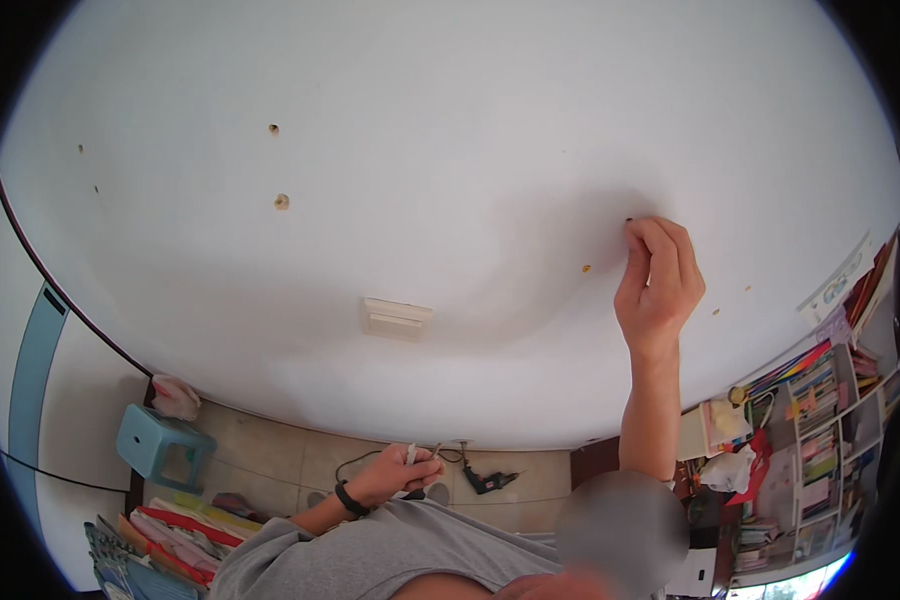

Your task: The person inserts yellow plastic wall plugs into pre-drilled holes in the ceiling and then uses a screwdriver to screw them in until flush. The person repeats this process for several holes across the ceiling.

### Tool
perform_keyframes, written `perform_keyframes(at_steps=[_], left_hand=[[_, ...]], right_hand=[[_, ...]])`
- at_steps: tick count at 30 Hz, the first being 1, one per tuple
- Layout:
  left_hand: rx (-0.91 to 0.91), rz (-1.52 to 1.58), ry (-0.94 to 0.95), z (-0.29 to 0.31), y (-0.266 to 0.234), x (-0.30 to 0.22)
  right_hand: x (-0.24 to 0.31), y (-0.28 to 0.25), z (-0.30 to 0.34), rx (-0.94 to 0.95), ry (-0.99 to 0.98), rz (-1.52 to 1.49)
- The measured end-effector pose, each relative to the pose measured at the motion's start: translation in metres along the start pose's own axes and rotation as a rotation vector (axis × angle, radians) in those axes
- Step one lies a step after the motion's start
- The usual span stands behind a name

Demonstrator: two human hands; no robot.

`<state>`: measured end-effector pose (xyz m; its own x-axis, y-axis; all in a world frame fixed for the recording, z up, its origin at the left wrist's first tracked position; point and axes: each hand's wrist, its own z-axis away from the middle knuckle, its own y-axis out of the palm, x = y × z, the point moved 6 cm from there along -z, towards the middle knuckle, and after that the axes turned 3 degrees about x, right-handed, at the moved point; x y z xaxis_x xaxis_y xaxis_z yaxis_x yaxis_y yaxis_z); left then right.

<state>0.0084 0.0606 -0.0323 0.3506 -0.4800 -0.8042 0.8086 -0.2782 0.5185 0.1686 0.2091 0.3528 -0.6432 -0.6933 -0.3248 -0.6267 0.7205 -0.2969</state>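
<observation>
The fingers of the right hand [662, 282] are bent toward each other at the white wall [470, 120], beside a small dark spot [629, 220]; if they grasp something, I cannot tell. Below-left of them is an orange-brown mark [586, 268]. Much lower, the left hand [385, 476] grasps a small white piece [411, 454]; rightward beyond its fingers lies a drill [485, 482].

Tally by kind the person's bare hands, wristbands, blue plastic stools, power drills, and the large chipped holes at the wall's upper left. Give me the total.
Bare hands: 2 (left hand, right hand)
Black wristband: 1
Blue plastic stool: 1
Power drill: 1
Large chipped wall holes: 2
Total: 7
</observation>
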Motion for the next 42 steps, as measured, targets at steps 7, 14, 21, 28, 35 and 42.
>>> perform_keyframes(at_steps=[7,14,21,28,35,42], left_hand=[[-0.009,-0.015,0.003,0.002,0.002,-0.006],[-0.013,-0.022,-0.003,0.001,0.001,-0.004],[-0.018,-0.032,-0.012,0.001,0.000,-0.005],[-0.008,-0.028,0.002,0.001,0.000,-0.004],[-0.013,-0.019,-0.012,0.002,-0.001,-0.003],[0.007,-0.011,-0.002,0.002,-0.001,-0.003]], right_hand=[[0.002,0.000,0.001,-0.005,0.002,0.002],[-0.003,-0.005,0.005,-0.013,0.087,-0.094],[-0.018,-0.018,0.017,-0.177,0.354,-0.377],[-0.010,-0.016,0.013,-0.172,0.330,-0.397],[-0.005,-0.016,0.009,-0.118,0.258,-0.269],[0.004,-0.014,0.007,-0.124,0.099,-0.117]])
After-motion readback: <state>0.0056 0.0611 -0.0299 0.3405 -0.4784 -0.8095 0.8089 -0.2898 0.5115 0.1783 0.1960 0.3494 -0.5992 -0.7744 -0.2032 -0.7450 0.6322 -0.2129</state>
